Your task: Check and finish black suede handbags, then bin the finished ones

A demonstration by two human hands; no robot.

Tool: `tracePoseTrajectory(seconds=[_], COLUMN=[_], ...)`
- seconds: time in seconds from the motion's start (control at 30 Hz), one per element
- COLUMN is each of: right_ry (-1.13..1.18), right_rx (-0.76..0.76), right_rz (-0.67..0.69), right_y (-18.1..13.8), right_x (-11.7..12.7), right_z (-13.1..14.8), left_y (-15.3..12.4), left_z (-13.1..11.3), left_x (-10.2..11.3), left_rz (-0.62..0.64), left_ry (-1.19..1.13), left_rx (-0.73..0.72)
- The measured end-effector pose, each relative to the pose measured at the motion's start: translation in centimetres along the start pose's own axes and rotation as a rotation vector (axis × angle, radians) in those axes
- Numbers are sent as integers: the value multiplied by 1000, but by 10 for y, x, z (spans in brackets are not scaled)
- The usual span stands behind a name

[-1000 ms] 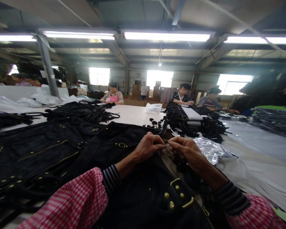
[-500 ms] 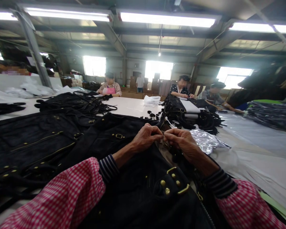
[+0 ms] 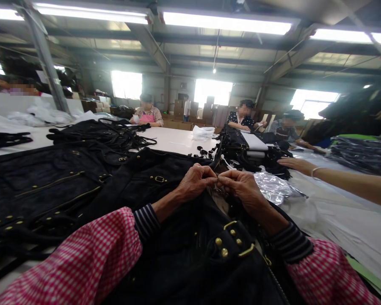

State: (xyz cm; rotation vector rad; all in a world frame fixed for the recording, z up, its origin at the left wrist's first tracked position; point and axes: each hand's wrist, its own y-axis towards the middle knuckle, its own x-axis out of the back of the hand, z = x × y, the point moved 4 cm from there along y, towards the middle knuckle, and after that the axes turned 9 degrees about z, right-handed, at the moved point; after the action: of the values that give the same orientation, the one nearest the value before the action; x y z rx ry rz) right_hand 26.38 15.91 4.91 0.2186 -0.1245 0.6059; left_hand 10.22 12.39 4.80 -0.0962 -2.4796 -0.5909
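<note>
A black jacket point(image 3: 190, 254) with gold buttons and buckles lies in front of me on the white table point(image 3: 174, 146). My left hand point(image 3: 195, 182) and my right hand point(image 3: 241, 188) meet fingertip to fingertip above its upper edge. Both hands are pinched closed on something small that I cannot make out. Red-checked sleeves with striped cuffs cover my forearms.
More black jackets point(image 3: 47, 186) are spread at my left, with black straps point(image 3: 104, 133) behind. A crumpled clear plastic bag point(image 3: 273, 188) lies right of my hands. Another person's arm point(image 3: 333, 178) reaches in from the right. Three seated people work at the far side.
Another person's bare arm has come into view from the right, over the table. My two hands stay pinched together in nearly the same place.
</note>
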Motion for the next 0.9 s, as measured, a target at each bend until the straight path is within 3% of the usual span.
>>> tracePoseTrajectory(seconds=[0.4, 0.6, 0.9], right_ry=[152, 99, 78], right_rx=[-7, -17, -13], right_rz=[9, 13, -33], right_y=[3, 4, 3], right_x=[3, 2, 3], right_z=[-6, -7, -7], left_y=[1, 2, 2], left_z=[0, 6, -2], left_x=[-3, -3, -3], left_rz=[2, -11, 58], left_ry=[-86, -43, -197], left_rx=[-39, -25, -68])
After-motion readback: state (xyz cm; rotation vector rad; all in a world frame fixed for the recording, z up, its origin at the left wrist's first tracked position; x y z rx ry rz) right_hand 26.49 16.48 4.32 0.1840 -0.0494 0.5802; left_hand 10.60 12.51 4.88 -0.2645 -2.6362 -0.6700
